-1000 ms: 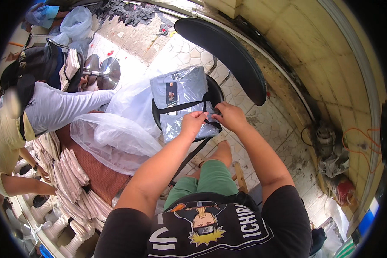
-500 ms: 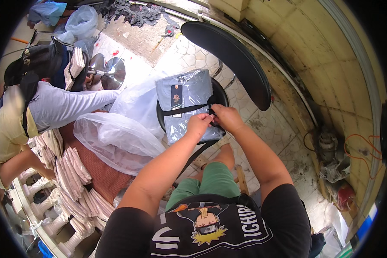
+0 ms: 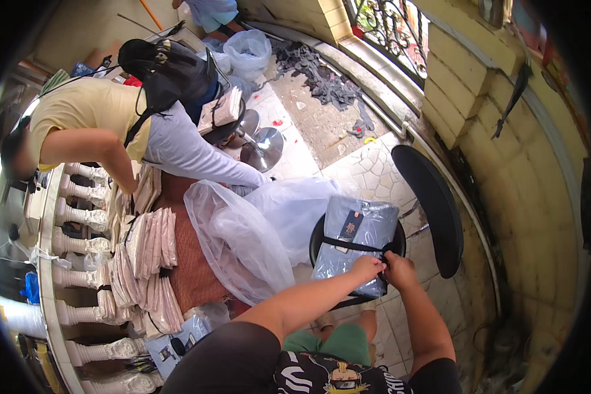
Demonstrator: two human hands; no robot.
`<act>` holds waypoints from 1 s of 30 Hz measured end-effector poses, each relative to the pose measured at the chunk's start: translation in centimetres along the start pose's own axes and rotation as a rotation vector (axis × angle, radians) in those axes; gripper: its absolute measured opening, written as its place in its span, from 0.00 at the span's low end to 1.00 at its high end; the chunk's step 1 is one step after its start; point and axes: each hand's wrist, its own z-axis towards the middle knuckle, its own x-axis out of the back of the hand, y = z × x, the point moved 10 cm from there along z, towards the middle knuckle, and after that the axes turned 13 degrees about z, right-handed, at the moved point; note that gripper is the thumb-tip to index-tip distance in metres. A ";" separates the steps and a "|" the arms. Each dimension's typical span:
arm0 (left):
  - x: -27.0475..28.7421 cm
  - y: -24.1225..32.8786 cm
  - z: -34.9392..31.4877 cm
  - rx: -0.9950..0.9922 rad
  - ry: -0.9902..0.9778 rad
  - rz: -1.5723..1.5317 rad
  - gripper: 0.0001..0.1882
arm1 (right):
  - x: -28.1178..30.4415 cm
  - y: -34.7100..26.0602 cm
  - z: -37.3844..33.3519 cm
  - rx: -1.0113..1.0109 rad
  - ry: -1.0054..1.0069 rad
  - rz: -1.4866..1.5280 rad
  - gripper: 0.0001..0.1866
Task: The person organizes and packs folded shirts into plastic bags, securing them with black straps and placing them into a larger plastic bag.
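Observation:
A stack of folded grey-blue garments in clear plastic [image 3: 335, 264] lies on the round black seat [image 3: 317, 238] in front of me. A black fabric strip [image 3: 360, 246] runs across the stack and is gathered at its right side. My left hand [image 3: 369, 268] pinches at this gathered part, with the fingertips pressed together. My right hand [image 3: 398, 269] is closed on the strip just beside it, at the stack's right edge. The exact shape of the tie is partly hidden by my fingers. A dark label [image 3: 351, 225] shows through the plastic.
Right of the seat stands a curved black backrest [image 3: 433, 210]. Clear plastic sheeting [image 3: 243, 246] spreads to the left, beside packs of pale pink garments [image 3: 154, 240] and a white balustrade [image 3: 79, 279]. A person in yellow [image 3: 88, 102] bends there. Grey scraps [image 3: 318, 79] lie farther off.
My view has swung left and upward, so the stack and hands sit lower and farther right in the picture. Both hands stay at the strip's gathered part.

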 end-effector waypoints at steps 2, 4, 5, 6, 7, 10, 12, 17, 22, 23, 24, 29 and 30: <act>0.1 0.1 -0.1 -0.014 -0.003 0.021 0.13 | 0.0 -0.2 0.0 0.017 -0.007 0.008 0.10; 0.2 0.1 -0.1 -0.013 -0.001 0.039 0.13 | -0.3 0.1 -0.1 0.020 -0.016 -0.006 0.10; 0.4 0.1 -0.1 -0.018 -0.001 0.050 0.13 | -0.7 0.2 0.1 0.028 -0.023 -0.011 0.10; 0.6 0.3 -0.1 -0.026 -0.005 0.060 0.13 | -0.6 0.1 0.2 0.032 -0.030 -0.018 0.11; 0.8 0.3 -0.2 -0.020 0.005 0.101 0.14 | -0.4 -0.1 0.2 0.015 -0.050 -0.018 0.11; 0.7 0.4 -0.6 -0.020 -0.011 0.058 0.14 | -0.7 0.2 0.2 0.046 -0.045 -0.029 0.11; 0.3 -0.2 0.0 -0.042 -0.015 0.078 0.14 | -1.1 -0.1 0.4 0.046 -0.095 -0.046 0.12; 0.3 -0.2 0.2 -0.035 -0.027 0.136 0.13 | -1.7 0.5 0.4 0.045 -0.102 -0.088 0.12; 0.8 -1.2 0.0 -0.034 -0.014 0.093 0.13 | -1.1 -0.1 -0.4 0.111 -0.048 -0.139 0.12; 0.7 -1.4 0.1 -0.026 -0.012 0.176 0.13 | -1.0 -0.3 -0.5 0.119 -0.041 -0.130 0.11; 0.7 -1.2 0.1 -0.058 0.004 0.170 0.14 | -0.6 -0.8 -0.5 0.127 -0.038 -0.122 0.11; 0.6 -0.7 0.0 -0.066 0.009 0.233 0.15 | -1.1 -1.3 -0.5 0.142 -0.039 -0.136 0.12; 0.8 -0.7 -0.1 -0.054 0.012 0.278 0.14 | -1.4 -1.2 -0.4 0.134 -0.045 -0.138 0.12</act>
